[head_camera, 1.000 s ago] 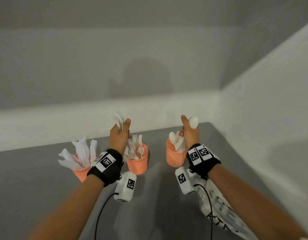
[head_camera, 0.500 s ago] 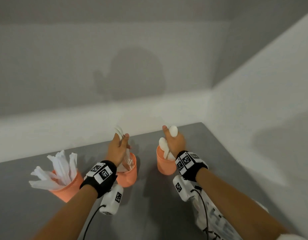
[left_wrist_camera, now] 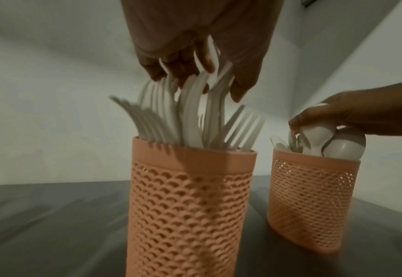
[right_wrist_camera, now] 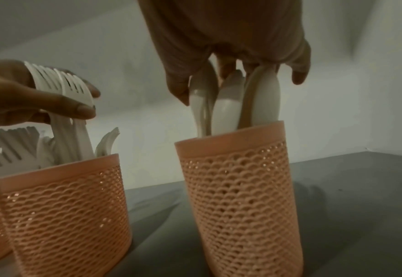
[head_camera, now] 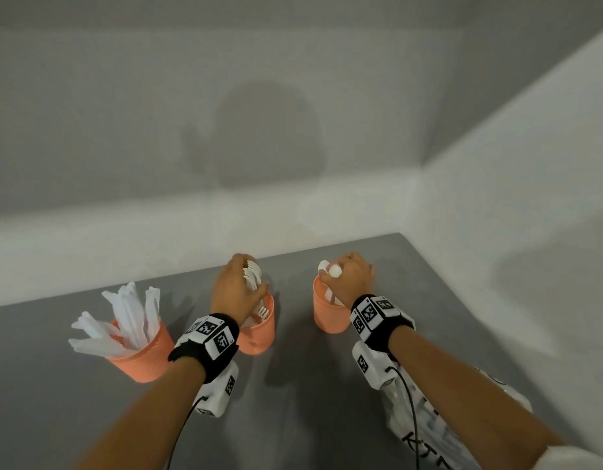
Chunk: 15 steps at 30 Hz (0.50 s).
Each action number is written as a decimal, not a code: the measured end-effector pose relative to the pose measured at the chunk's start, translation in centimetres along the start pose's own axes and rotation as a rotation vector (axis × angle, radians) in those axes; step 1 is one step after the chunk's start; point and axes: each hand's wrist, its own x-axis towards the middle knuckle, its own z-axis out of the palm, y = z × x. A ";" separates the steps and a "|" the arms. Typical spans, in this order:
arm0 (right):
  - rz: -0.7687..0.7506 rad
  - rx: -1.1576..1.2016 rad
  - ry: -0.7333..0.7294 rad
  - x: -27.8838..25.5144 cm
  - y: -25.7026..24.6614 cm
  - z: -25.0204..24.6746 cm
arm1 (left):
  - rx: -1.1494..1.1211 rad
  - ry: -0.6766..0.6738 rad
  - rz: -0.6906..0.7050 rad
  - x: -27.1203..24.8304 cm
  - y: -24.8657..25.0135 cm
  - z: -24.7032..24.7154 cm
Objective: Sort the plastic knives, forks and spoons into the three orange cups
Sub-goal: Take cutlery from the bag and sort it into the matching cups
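1. Forks [head_camera: 253,278]: a white bunch gripped by the left hand [head_camera: 233,290], handles already down in the middle orange cup [head_camera: 257,337], tines up; more forks stand loose in that cup.
2. Spoons [head_camera: 330,270]: a few held by the right hand [head_camera: 351,279], fingers curled round the bowls, stems inside the right orange cup [head_camera: 327,315].
3. Knives [head_camera: 124,317]: fanned out in the left orange cup [head_camera: 142,359], untouched, leaning over its rim.
4. Step in hand, as I judge it: the final drop of both bunches, with sorting close to done. No loose cutlery shows on the grey table [head_camera: 293,401].
5. Next move calls for both hands to let go gently and lift straight up, so the light cups don't tip or get dragged.
6. White printed bag [head_camera: 429,432] lies near, under the right forearm.
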 end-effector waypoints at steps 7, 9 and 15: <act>-0.181 -0.032 -0.121 0.0 -0.1 0.5 | -0.059 0.008 0.111 -0.5 0.4 -0.3; -0.246 -0.200 -0.151 -0.1 0.0 0.8 | 0.021 -0.013 0.138 -0.6 0.5 -0.4; -0.264 -0.362 -0.249 -0.3 -0.3 1.2 | 0.251 -0.006 0.301 0.1 -0.3 -0.2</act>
